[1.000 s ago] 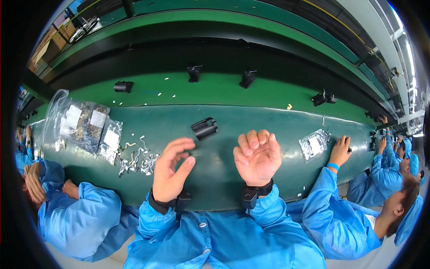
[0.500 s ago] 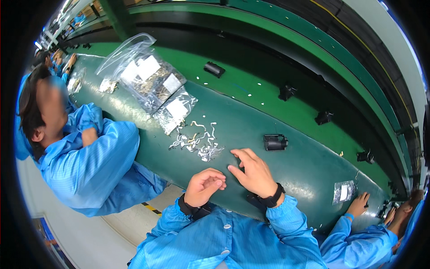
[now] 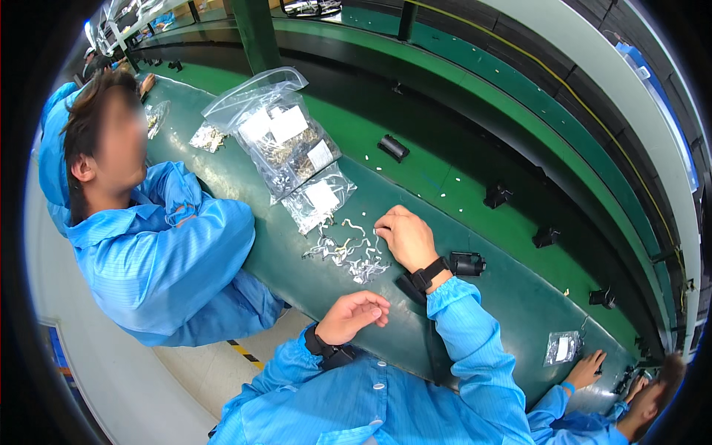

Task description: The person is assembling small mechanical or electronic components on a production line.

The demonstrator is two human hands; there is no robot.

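My right hand (image 3: 407, 237) reaches over the green bench. Its thumb and fingers pinch the end of a short white wire with a small connector (image 3: 376, 241), at the right edge of a loose heap of similar wires (image 3: 345, 254). The fingertips partly cover that end. My left hand (image 3: 350, 317) hovers at the bench's near edge, fingers loosely curved and thumb apart, with nothing visible in it. Just right of my right wrist lies a black cylindrical housing (image 3: 467, 264). Beyond the heap is a small clear bag with a white label (image 3: 322, 196).
A large zip bag of small parts (image 3: 285, 144) lies behind the heap. A person in blue (image 3: 163, 252) sits close on my left; another person's hand (image 3: 586, 368) rests on the bench at right, near a small bag (image 3: 562, 347). Black housings (image 3: 393, 148) dot the green strip beyond.
My right hand has moved forward to the wires and closed on one end. My left hand stays near the bench edge. The whole view has shifted as my head turned.
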